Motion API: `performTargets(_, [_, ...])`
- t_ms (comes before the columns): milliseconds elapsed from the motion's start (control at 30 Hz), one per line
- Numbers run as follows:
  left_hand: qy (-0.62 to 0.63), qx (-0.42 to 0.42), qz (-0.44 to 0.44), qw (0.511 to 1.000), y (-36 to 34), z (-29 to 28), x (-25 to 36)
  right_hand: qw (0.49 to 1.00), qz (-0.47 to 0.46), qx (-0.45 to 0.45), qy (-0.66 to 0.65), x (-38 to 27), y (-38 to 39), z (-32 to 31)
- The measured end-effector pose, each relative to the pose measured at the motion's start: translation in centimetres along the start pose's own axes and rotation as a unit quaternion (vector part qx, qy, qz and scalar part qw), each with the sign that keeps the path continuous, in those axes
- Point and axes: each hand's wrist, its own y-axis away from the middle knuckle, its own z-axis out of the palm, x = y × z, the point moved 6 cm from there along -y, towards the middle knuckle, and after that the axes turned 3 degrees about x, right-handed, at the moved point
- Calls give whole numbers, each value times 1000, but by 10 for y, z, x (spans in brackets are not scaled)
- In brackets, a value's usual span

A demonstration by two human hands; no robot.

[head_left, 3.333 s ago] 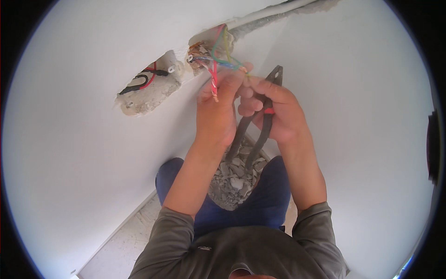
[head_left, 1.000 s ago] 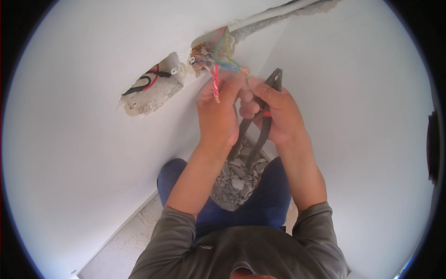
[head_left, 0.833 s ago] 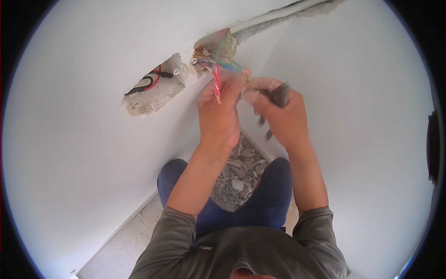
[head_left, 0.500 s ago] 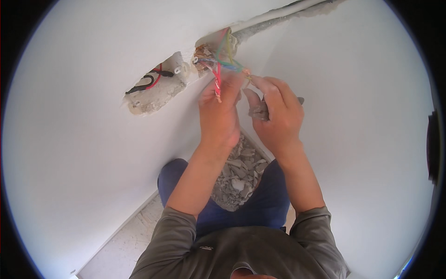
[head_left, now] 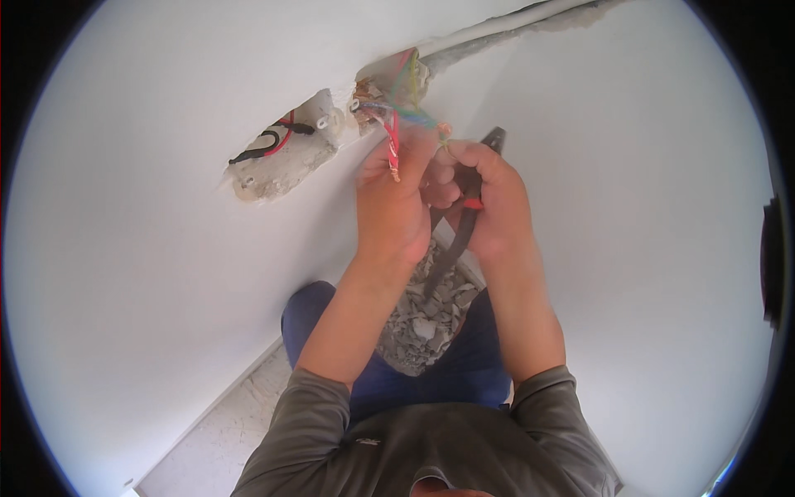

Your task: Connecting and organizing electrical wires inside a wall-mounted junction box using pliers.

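My left hand (head_left: 396, 199) is closed on a bundle of blue and green wires (head_left: 414, 118) coming out of the right wall hole. Bare copper ends (head_left: 445, 130) stick out past its fingertips. A twisted red wire (head_left: 393, 151) with a bare tip hangs over the back of that hand. My right hand (head_left: 505, 203) pinches at the thin wire ends beside the copper. Pliers (head_left: 453, 251) with dark handles and a red band also rest in its grip, jaws up and handles hanging down. The pinched fingertips are slightly blurred.
A second hole (head_left: 286, 166) in the white wall, left of the wires, holds red and black wires. From the right hole a pipe (head_left: 497, 26) runs up in a chased groove. Grey rubble (head_left: 418, 327) lies between my knees.
The pliers have swung round in my right hand, so their jaws now point up and the handles down. Both hands stay close together at the wire ends.
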Motion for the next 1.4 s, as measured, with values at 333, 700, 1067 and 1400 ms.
performTargets(333, [-61,15,72,995,-9,-12,0,732,-509,102,442,-25,33,5])
performTargets(700, [-77,14,102,992,-10,-13,2,588,-626,79,506,-23,31,23])
performTargets(1067, [-38,42,78,995,-9,-6,2,974,-77,-9,215,-9,7,3])
performTargets(1400, [-82,0,89,993,-8,-8,1,934,-183,-45,302,-36,17,6])
